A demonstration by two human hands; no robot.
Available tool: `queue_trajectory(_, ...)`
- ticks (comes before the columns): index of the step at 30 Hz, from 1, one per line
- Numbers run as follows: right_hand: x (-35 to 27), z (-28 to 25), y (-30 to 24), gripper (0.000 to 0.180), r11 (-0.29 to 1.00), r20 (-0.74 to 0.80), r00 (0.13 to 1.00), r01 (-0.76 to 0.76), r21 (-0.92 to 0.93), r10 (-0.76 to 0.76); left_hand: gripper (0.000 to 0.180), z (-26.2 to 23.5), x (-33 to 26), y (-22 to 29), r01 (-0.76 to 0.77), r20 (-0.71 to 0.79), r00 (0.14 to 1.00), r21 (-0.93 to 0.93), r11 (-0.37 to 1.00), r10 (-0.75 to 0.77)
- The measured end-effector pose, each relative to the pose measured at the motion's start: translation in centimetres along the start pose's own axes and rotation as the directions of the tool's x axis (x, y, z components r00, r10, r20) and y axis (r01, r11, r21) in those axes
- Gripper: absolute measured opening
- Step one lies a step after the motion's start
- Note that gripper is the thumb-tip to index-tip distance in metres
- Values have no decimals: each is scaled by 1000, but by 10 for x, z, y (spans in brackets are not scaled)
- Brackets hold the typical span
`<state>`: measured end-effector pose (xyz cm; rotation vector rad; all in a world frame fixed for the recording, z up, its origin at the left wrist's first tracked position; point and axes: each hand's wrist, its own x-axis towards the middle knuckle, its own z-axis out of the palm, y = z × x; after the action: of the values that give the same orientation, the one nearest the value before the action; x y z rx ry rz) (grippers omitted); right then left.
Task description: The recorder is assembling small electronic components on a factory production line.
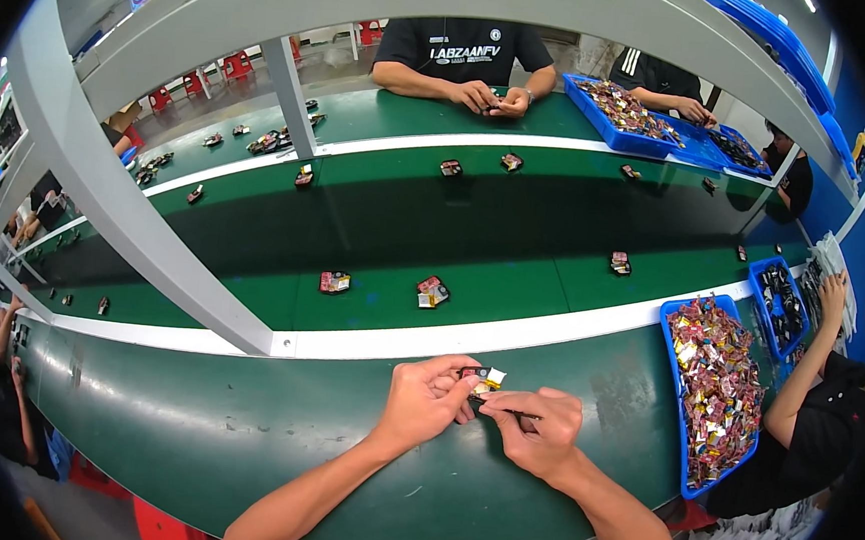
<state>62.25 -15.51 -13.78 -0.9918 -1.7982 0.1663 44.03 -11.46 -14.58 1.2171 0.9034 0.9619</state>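
My left hand (419, 400) pinches a small electronic part (487, 377) with a black body and white, yellow and silvery pieces, just above the near green worktop (272, 419). Close to its right, my right hand (544, 433) is closed on a thin dark stick-like tool (515, 412). The tool's tip points left toward the part's lower side; whether it touches is too small to tell. Fingers cover some of the part. Beyond my hands, on the green conveyor belt, lie two similar small parts, one at left (334, 282) and another (432, 292) beside it.
A blue tray (681, 413) heaped with small reddish and yellow pieces stands at my right. Behind it sits a smaller blue tray (799, 341) of black parts. A grey frame post (145, 220) rises at left. Co-workers sit across the belt (464, 57) and at right (813, 427).
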Motion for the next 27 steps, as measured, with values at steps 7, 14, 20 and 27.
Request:
queue_trajectory(7,5,-3,6,17,986,-186,973,-115,123,137,18,-44,54,26,-213,-316,917,124,969,242)
queue_trajectory(14,6,0,6,20,982,-141,982,-103,158,126,18,-121,100,39,90,-387,781,847,524,490)
queue_trajectory(20,6,-4,8,19,986,-116,986,-102,131,117,10,-100,106,45,-71,-135,845,931,359,517)
queue_trajectory(27,6,-2,6,17,988,-97,990,-91,129,103,14,-94,118,43,94,-178,975,875,476,134)
